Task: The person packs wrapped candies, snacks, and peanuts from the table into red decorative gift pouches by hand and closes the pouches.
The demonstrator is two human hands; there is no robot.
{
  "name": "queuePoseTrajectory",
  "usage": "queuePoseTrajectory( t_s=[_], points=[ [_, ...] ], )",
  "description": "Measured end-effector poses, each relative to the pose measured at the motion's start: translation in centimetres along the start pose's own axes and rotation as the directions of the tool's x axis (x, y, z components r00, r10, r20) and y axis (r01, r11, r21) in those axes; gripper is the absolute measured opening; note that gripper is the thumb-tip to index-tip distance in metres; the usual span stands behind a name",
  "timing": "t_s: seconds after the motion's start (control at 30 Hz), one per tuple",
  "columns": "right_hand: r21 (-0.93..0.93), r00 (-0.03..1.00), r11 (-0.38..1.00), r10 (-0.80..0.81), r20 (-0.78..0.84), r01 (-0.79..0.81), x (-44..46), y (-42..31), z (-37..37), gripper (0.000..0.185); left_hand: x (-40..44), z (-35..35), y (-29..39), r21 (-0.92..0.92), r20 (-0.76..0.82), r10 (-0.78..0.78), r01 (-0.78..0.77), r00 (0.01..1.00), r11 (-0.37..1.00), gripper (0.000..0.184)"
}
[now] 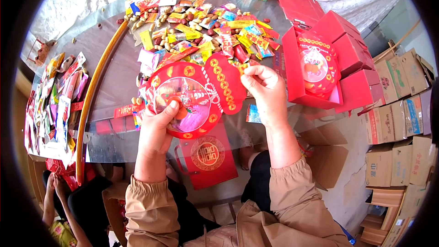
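Observation:
A red candy pouch (214,118) with gold coin prints, a white cord and a round clear window is held up in front of me, tilted sideways. Through its window, wrapped sweets and a pink packet show. My left hand (157,126) is closed on its lower left side, thumb across the window. My right hand (265,84) pinches at the pouch's top edge, on the right. A bit of yellow shows at those fingertips; I cannot tell whether it belongs to the pouch. Behind lies a heap of wrapped sweets and peanuts (196,29) on the glass table (114,144).
To the right, an open red box (292,80) holds similar red pouches. More red boxes (350,50) stand beside it. A yellow rod (93,84) crosses the left side, near piled packets (57,98). Cardboard cartons (388,121) are stacked far right. Another person's hands (55,185) are lower left.

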State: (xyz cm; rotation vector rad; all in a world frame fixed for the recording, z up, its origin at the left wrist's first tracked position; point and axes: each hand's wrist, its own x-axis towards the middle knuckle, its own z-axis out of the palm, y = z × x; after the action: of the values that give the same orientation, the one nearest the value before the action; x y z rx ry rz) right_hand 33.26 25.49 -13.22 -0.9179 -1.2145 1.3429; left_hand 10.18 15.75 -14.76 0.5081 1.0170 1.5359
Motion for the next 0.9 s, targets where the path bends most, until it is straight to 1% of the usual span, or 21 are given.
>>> queuePoseTrajectory(
  t_s=[0.07, 0.1, 0.2, 0.23, 0.33, 0.4, 0.43, 0.53, 0.63, 0.73, 0.8, 0.9],
  points=[
    [0.072, 0.998, 0.997, 0.031, -0.061, -0.027, 0.1, 0.0, 0.1, 0.007, 0.0, 0.1, 0.0, -0.002, -0.01, -0.008, 0.008, 1.0, 1.0, 0.019],
    [0.096, 0.997, 0.994, 0.063, -0.049, -0.058, 0.2, 0.3, -0.2, 0.008, 0.0, 0.2, 0.0, -0.003, -0.015, -0.013, 0.013, 1.0, 1.0, 0.019],
    [0.183, 0.997, 0.981, 0.068, -0.03, -0.061, 0.0, 1.2, 0.2, 0.009, 0.0, 0.1, -0.3, 0.031, 0.008, -0.003, 0.003, 1.0, 1.0, 0.018],
    [0.175, 0.997, 0.982, 0.074, -0.035, -0.067, 0.0, 1.2, 0.3, 0.01, 0.0, 0.3, -0.3, 0.025, 0.001, 0.001, -0.001, 1.0, 1.0, 0.018],
    [0.092, 0.997, 0.996, 0.022, -0.076, -0.015, -0.2, 1.0, 0.7, 0.011, 0.0, 0.5, -0.3, 0.013, -0.003, 0.01, -0.01, 1.0, 1.0, 0.016],
    [0.118, 0.993, 0.993, 0.043, -0.11, -0.029, -0.1, 0.5, 0.8, 0.011, 0.1, 0.0, -0.2, 0.013, 0.022, 0.01, -0.01, 1.0, 1.0, 0.015],
    [0.131, 0.991, 0.991, 0.054, -0.126, -0.037, 0.0, 0.4, 0.8, 0.012, 0.0, 0.0, -0.2, 0.006, 0.007, 0.011, -0.011, 1.0, 1.0, 0.015],
    [0.237, 0.992, 0.969, 0.098, -0.081, -0.077, 0.3, 1.1, 0.3, 0.012, 0.1, 0.4, -0.2, -0.013, -0.02, 0.008, -0.008, 1.0, 1.0, 0.014],
    [0.277, 0.99, 0.957, 0.115, -0.082, -0.089, 0.4, 1.3, 0.4, 0.012, 0.1, 0.4, -0.3, -0.02, -0.016, -0.003, 0.002, 1.0, 1.0, 0.014],
    [0.275, 0.987, 0.955, 0.138, -0.079, -0.111, 0.4, 1.4, 0.2, 0.012, 0.1, 0.4, -0.2, -0.008, -0.002, 0.004, -0.004, 1.0, 1.0, 0.015],
    [0.226, 0.987, 0.968, 0.132, -0.093, -0.108, 0.4, 1.6, 0.0, 0.012, 0.2, 0.1, -0.3, 0.019, 0.01, 0.007, -0.007, 1.0, 1.0, 0.016],
    [0.16, 0.988, 0.982, 0.114, -0.107, -0.096, 0.5, 1.0, -0.3, 0.012, 0.1, 0.8, -0.1, -0.042, -0.049, 0.024, -0.026, 0.999, 0.999, 0.018]
  ],
)
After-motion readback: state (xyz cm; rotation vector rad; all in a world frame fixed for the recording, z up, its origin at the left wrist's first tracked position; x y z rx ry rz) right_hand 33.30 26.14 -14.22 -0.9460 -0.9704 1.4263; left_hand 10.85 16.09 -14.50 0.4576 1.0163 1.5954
